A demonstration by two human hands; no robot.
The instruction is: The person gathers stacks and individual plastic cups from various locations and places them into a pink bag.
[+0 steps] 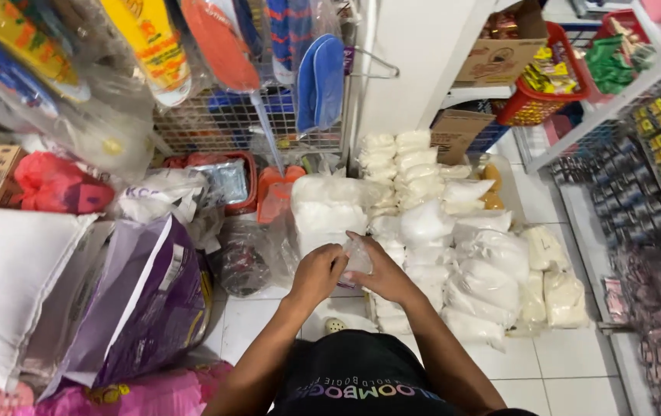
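- Clear plastic bag (358, 258) sits pinched between both hands, above the tiled floor (561, 362) by the heap of white bags (453, 254).
- Left hand (317, 272) and right hand (383, 276) are both closed on it.
- I'd pinch near the mouth, so it doesn't slip.

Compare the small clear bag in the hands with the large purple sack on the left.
The small clear bag is see-through and held up between the left hand and right hand; the large purple sack is opaque and stands slumped on the floor. The bag is far smaller. Both look like plastic.
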